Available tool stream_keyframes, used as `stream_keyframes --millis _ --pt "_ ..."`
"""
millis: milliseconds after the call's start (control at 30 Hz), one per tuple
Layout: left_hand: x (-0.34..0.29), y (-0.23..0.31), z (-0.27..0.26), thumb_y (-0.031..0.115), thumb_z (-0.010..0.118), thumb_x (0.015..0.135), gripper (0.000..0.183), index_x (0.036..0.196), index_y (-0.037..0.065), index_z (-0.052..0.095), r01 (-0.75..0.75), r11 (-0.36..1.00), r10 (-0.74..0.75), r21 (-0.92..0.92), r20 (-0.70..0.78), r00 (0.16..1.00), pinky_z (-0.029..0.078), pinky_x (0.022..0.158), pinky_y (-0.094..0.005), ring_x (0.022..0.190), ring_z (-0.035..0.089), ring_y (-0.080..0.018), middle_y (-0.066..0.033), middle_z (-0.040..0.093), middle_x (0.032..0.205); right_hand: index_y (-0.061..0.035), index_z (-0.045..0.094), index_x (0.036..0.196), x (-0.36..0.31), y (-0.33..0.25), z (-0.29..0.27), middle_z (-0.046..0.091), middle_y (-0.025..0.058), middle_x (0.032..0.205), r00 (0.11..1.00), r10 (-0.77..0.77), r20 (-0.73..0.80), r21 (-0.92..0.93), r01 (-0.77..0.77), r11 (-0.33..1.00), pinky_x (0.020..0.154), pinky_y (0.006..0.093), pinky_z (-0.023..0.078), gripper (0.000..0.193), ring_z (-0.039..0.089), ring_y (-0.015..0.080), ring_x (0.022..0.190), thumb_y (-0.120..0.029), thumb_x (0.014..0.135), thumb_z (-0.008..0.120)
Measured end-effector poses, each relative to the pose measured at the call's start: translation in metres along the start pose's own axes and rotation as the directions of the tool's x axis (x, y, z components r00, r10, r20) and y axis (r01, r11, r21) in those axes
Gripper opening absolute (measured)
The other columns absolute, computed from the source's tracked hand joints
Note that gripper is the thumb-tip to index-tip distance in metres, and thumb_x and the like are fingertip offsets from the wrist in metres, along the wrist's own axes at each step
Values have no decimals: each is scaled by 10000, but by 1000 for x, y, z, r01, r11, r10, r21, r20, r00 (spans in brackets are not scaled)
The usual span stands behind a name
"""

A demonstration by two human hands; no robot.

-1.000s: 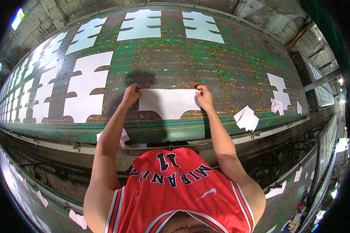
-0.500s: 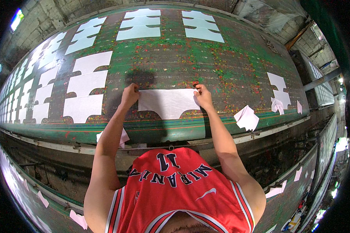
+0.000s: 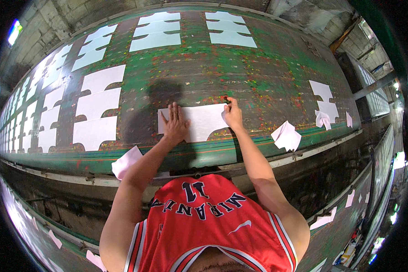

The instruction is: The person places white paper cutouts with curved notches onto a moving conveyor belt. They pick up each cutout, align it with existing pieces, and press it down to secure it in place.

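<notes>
A white cut fabric piece (image 3: pixel 203 119) with a curved notch in its near edge lies flat on the long, paint-speckled green table (image 3: pixel 267 86) in front of me. My left hand (image 3: pixel 175 123) rests palm down on its left part, fingers spread. At the piece's far right corner my right hand (image 3: pixel 233 114) has its thumb and fingers closed in a pinch, apparently on the cloth edge. A small dark spot shows by those fingertips; I cannot tell what it is.
A stack of similar white pieces (image 3: pixel 96 109) lies in a column to the left, with more rows beyond. Crumpled pale cloths (image 3: pixel 286 136) (image 3: pixel 127 162) lie near the table's front edge. Two white pieces (image 3: pixel 324 102) lie at the right. A metal rail (image 3: pixel 258 162) runs along the front.
My left hand has left the far left corner of the fabric piece and moved right, now flattened on top of it. My right hand stays at the right corner.
</notes>
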State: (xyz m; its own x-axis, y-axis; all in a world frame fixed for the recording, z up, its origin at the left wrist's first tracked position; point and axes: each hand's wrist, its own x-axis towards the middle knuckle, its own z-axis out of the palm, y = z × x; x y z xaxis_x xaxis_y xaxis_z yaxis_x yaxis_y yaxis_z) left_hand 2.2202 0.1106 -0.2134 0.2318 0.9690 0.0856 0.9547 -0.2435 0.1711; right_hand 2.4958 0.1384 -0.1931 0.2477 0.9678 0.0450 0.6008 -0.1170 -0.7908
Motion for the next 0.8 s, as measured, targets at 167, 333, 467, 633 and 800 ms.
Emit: stream_keyframes --millis 167,333,467,633,800 --pt "21 96 11 457 416 1012 782 1555 -78 242 -101 994 104 -44 68 992 41 1185 -692 1552 95 -395 -242 123 1667 -98 508 1347 9 -11 -11 690 146 969 1000 -4 -26 77 6 997 824 440 523 401 690 336 898 -118 962 617" --pt "46 175 13 481 342 1038 780 1582 -54 178 -221 973 230 -66 226 946 34 1208 -651 1563 60 -364 -205 93 1684 -90 521 1332 21 -5 -45 693 123 993 985 -33 -170 118 53 992 825 421 526 375 685 300 910 -115 971 617" --pt "51 166 14 483 337 1047 759 1579 -40 199 -287 937 325 -197 199 924 30 1213 -643 1564 53 -358 -201 104 1682 -80 520 1339 15 27 -80 676 78 1003 967 32 -254 76 -13 997 821 368 519 398 656 213 899 -127 960 635" --pt "14 97 15 372 519 1006 657 1500 -37 377 -184 917 214 -355 48 976 80 1190 -683 1540 139 -404 -218 172 1658 -18 631 1185 -18 71 -103 691 127 1041 976 155 -149 160 -131 978 841 384 514 263 668 265 925 -153 959 645" --pt "-37 10 -17 189 627 924 463 1344 27 518 -78 965 87 -249 24 996 112 1179 -695 1509 216 -414 -179 356 1539 -15 673 1101 -54 81 -107 695 127 1050 957 280 -75 180 -264 948 813 368 513 206 665 241 906 -155 950 666"
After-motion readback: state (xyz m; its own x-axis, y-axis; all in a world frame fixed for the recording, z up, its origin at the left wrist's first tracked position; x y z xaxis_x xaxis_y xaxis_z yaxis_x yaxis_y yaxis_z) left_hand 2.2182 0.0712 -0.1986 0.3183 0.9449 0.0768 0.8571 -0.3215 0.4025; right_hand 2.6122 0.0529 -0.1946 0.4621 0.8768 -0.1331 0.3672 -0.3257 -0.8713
